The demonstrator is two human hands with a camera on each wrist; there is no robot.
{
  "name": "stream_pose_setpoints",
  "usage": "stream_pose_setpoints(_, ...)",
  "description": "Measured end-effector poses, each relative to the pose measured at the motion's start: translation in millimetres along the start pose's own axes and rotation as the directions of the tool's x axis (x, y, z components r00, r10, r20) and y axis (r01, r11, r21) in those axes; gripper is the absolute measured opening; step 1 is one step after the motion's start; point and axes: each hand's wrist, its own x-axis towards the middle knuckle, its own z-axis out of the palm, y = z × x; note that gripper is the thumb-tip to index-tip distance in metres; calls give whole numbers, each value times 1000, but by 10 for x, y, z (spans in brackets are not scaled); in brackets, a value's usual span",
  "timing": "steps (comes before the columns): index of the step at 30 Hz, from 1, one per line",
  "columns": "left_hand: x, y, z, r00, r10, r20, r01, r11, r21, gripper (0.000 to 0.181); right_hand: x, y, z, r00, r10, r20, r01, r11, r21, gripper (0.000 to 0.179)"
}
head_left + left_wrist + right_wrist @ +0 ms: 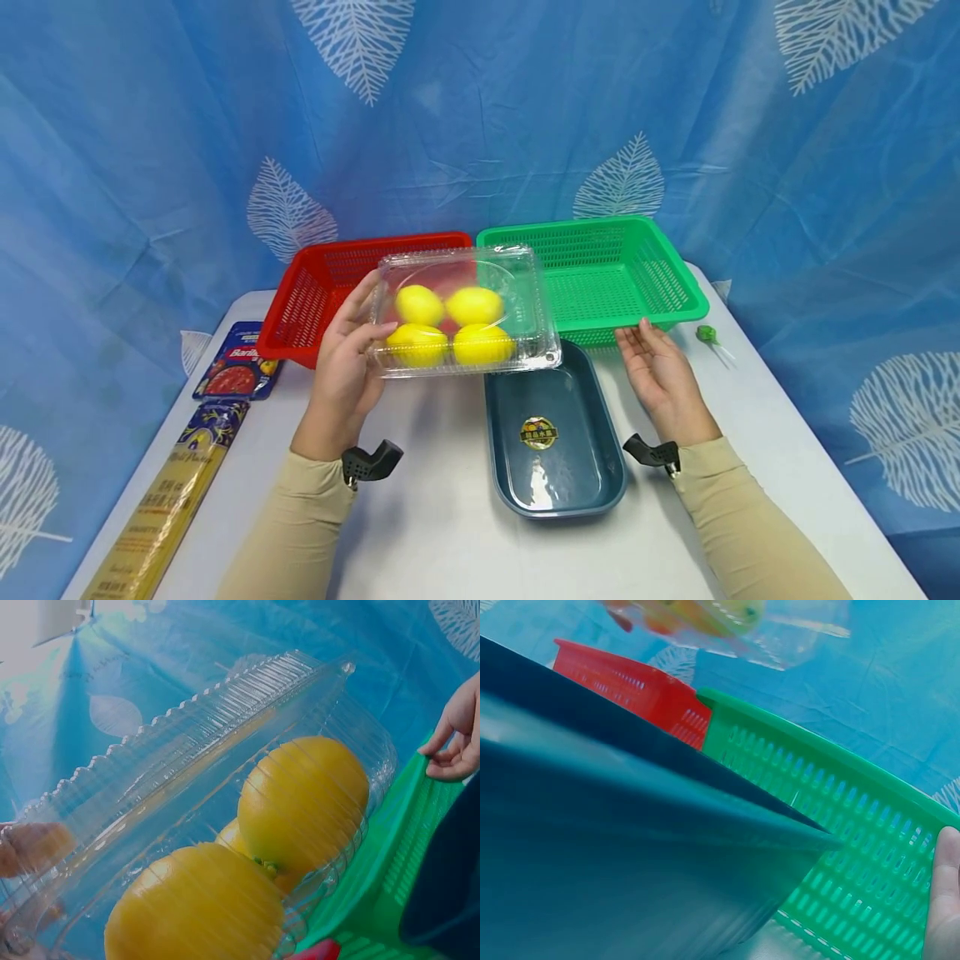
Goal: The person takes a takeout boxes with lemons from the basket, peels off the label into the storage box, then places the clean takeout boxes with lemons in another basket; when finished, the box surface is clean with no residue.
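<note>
My left hand (348, 358) grips the left edge of a clear plastic clamshell box (536, 321), holding it up over the table. Several yellow lemons (480, 346) lie inside; the left wrist view shows the lemons (304, 802) close up through the ribbed plastic. Behind the box stand a red basket (300, 304) and a green basket (630, 321), both partly covered by it. My right hand (660, 379) is at the green basket's near right side, with fairly straight fingers at its rim; in the right wrist view a finger (946, 877) lies along the slotted wall.
A dark blue tray (555, 467) with a round label sits between my arms. On the left lie a Barilla sauce pouch (238, 367) and a long spaghetti pack (161, 508). A small green-topped item (707, 335) lies right of the green basket, near the table's edge.
</note>
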Motion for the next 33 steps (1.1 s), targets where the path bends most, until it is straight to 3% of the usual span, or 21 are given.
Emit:
stream_pose_setpoints(13, 367, -244, 388, 999, 38, 22, -37, 999, -35, 64, 27, 11, -24, 1000, -6, 28, 6, 1000, 13, 5)
stream_pose_setpoints(33, 780, -487, 596, 998, 57, 40, -57, 998, 3, 65, 13, 5, -12, 1000, -1, 20, 1, 1000, 7, 8)
